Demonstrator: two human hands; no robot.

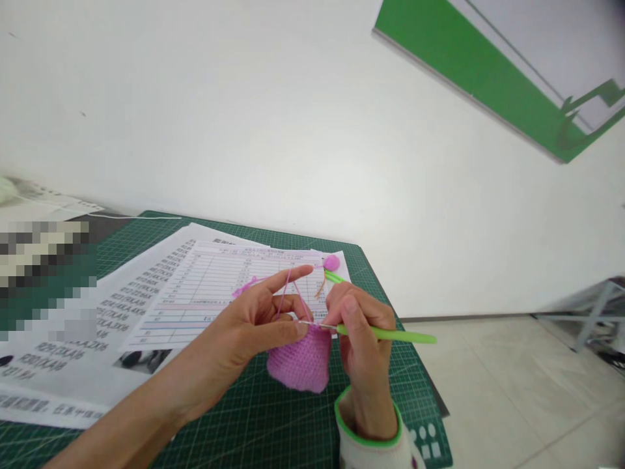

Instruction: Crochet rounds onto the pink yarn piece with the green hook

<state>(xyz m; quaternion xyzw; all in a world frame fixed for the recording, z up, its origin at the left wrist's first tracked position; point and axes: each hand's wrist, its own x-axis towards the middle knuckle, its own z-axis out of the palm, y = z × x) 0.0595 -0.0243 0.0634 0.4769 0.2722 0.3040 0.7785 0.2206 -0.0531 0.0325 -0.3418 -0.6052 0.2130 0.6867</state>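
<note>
A pink crocheted piece [300, 359] hangs from my left hand [266, 309], its top edge pinched between thumb and fingers. Pink yarn [286, 286] runs over my raised left index finger and down to the stitches. My right hand [364, 322] grips a crochet hook [410, 336] by its light green handle. The hook's thin metal end reaches the top edge of the piece, close to my left thumb. Beyond my hands lies a small pink ball of yarn [332, 262]. Next to it are a green tool [334, 277], partly hidden by my right hand, and an orange strand [321, 285].
Printed sheets [166, 286] overlap on a green cutting mat [234, 417]. A white wall [273, 130] rises behind the table. Tiled floor [512, 391] lies to the right, with a grey metal frame [593, 316] at the far edge. Blurred blocks cover something at left.
</note>
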